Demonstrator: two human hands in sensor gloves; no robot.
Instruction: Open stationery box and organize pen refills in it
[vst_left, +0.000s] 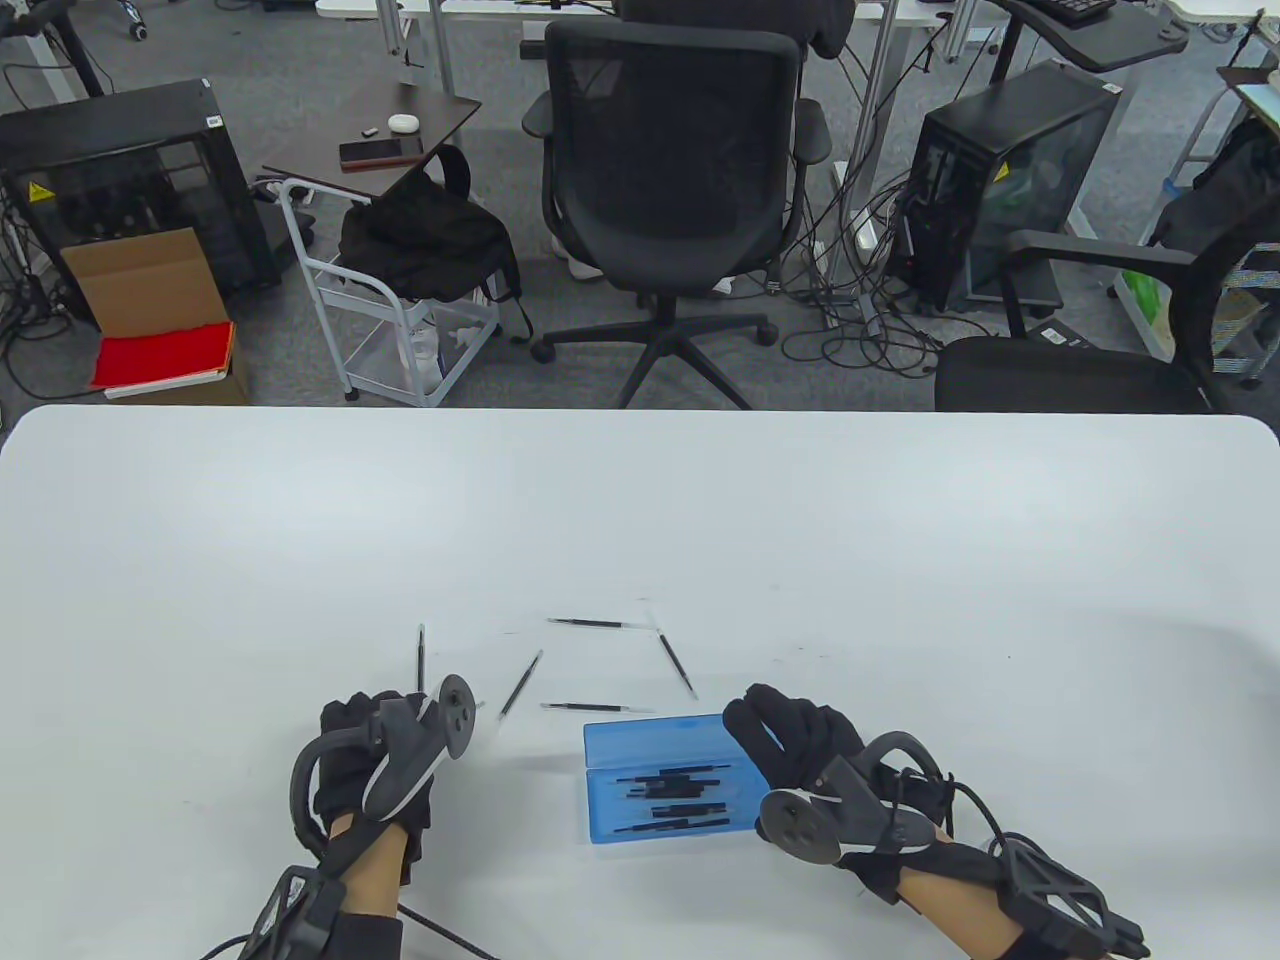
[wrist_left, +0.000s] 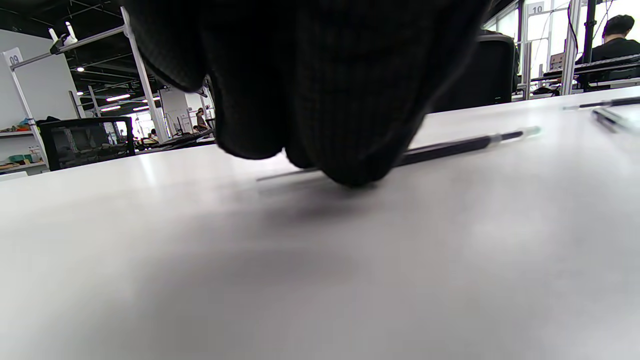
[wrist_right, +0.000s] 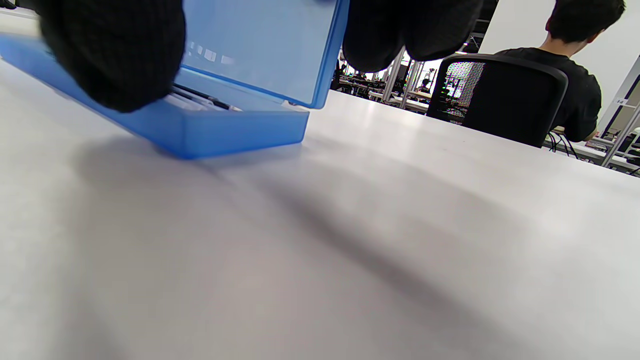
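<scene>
The blue box (vst_left: 665, 778) lay open on the tabletop (vst_left: 900, 560), its lid held up by the right hand (vst_left: 795, 745). Five refills remained outside, beyond and left of the box. The left hand (vst_left: 375, 760), fingertips pressed down on the leftmost refill (vst_left: 421, 657), was nearer; that refill pointed away from the person.

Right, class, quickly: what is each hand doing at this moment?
Left hand: fingertips down on a pen refill on the table; grip cannot be told.
Right hand: holding the blue stationery box by its open lid.
</scene>
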